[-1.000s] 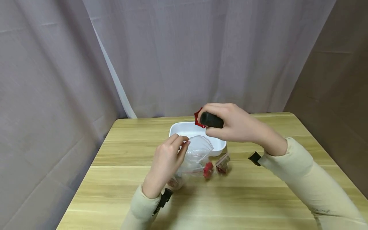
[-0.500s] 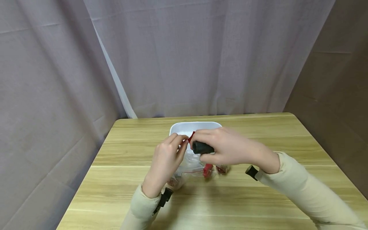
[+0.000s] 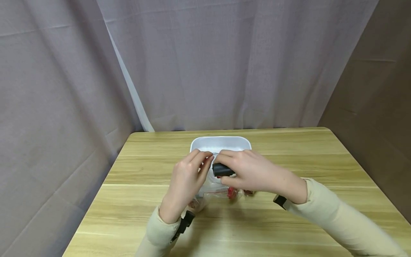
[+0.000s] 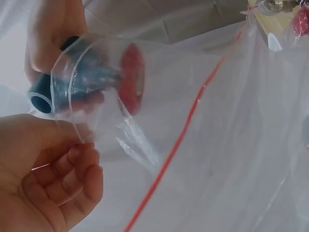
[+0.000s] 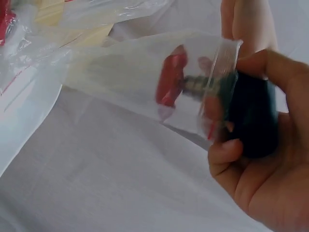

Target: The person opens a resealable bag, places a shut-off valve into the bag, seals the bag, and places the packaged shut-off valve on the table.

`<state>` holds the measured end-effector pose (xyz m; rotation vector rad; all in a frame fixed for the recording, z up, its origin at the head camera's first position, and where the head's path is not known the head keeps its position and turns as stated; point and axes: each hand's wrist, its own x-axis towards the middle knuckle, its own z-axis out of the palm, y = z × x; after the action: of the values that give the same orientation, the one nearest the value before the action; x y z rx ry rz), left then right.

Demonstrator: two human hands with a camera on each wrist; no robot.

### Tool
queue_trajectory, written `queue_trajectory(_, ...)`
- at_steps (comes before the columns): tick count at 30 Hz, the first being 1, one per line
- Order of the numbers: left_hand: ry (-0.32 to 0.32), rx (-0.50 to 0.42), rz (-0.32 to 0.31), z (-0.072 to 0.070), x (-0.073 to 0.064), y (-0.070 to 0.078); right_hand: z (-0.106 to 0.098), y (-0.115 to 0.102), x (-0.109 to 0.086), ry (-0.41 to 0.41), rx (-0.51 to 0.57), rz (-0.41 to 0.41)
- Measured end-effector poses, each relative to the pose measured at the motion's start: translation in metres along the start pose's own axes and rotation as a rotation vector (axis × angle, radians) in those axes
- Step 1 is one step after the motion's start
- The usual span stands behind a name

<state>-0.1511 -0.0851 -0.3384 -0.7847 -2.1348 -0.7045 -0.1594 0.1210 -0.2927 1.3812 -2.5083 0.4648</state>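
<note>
My right hand (image 3: 253,171) grips the dark body of a valve (image 3: 223,169), its fingers curled round the tube. The valve's red handwheel (image 4: 131,79) and metal stem show through a clear zip bag (image 5: 125,67); they are inside its mouth, while the dark tube stands at the opening. My left hand (image 3: 189,171) pinches the bag's rim between thumb and fingertips, close to the valve. A red zip line (image 4: 181,135) runs along clear plastic in the left wrist view. Most of the bag is hidden by my hands in the head view.
A white tray (image 3: 221,138) stands behind my hands on the wooden table (image 3: 144,171). Small clear bags lie in front of it: one with a red part (image 3: 232,192), one with a reddish item (image 3: 249,192), another bag (image 3: 196,204) by my left wrist. Curtains hang behind the table.
My right hand has come down and left with the valve, and its red handwheel has gone into the bag's mouth. The left hand stays in place, still pinching the bag.
</note>
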Motion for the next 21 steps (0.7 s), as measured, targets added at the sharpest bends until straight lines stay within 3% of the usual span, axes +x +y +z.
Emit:
queue_trajectory(13, -0.025, -0.018, 0.013, 0.002, 0.001, 0.003, 0.005, -0.003, -0.01, -0.026, 0.088, 0.06)
queue_trajectory(21, -0.042, -0.051, 0.01, 0.001, 0.003, 0.003, -0.001, -0.003, -0.013, -0.034, 0.062, 0.099)
